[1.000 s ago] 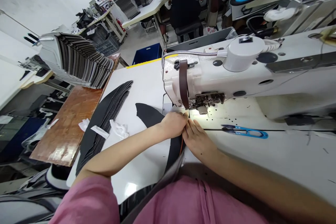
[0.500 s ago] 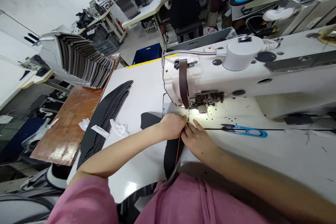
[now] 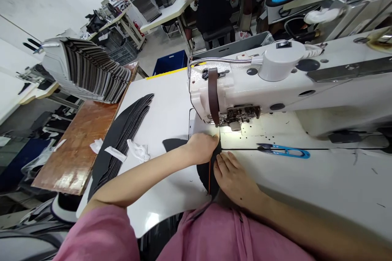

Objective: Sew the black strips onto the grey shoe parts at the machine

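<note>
The left forearm slants in from the sewing table's left near corner, elbow bent outward, and crosses above a black fabric panel (image 3: 204, 177) with an orange line. The left hand (image 3: 202, 148) is curled, knuckles up, its fingertips pointing right at the panel just short of the sewing machine's presser foot area; whether they pinch the cloth cannot be told. The right forearm comes from the right near side. The right hand (image 3: 235, 177) lies palm down, fingers extended side by side, tips on the panel's right edge. The hands are apart but near each other. The panel runs from the table's near edge toward the sewing machine (image 3: 245, 83); blue thread snips (image 3: 284, 151) lie right of it.
</note>
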The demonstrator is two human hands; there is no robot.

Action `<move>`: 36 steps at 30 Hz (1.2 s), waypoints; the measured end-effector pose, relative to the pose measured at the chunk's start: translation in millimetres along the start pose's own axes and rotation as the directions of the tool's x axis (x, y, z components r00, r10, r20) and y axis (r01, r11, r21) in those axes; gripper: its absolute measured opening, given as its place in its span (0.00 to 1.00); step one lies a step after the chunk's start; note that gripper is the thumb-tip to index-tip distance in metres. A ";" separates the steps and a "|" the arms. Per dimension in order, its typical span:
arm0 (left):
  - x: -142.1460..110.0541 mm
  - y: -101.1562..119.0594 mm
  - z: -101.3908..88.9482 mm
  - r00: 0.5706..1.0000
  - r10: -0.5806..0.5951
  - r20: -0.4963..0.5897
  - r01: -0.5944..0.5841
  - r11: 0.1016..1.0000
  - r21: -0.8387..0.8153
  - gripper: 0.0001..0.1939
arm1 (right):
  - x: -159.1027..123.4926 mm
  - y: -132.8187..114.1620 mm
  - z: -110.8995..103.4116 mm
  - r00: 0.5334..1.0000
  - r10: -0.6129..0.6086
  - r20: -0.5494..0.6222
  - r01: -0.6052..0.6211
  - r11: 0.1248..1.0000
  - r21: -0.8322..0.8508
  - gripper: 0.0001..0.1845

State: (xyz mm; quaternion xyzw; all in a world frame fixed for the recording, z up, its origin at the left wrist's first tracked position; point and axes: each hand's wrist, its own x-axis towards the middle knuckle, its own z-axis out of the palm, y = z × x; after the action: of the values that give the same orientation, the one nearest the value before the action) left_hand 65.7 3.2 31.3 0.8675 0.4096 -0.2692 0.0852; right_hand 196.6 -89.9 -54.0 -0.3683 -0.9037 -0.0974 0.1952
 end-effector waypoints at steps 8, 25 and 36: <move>-5.5 3.6 -1.5 1.000 0.021 -0.008 -0.022 0.991 -0.130 0.19 | 9.2 7.3 6.9 0.999 0.023 -0.046 -0.024 0.999 -0.024 0.17; -21.8 10.5 23.0 0.998 -0.001 -0.060 -0.013 0.973 -0.232 0.31 | 6.1 8.9 7.4 1.000 0.012 0.028 -0.012 1.000 -0.006 0.15; -13.0 2.1 40.4 0.956 -0.087 -0.281 0.054 0.991 -0.122 0.19 | 16.4 16.7 18.4 1.000 0.010 0.017 -0.009 0.999 -0.045 0.15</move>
State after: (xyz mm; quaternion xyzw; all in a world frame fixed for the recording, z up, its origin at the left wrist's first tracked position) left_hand 44.5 -21.7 4.2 0.8758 0.4629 -0.1207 0.0644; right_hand 192.5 -61.9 -63.1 -0.3778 -0.9012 -0.1135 0.1795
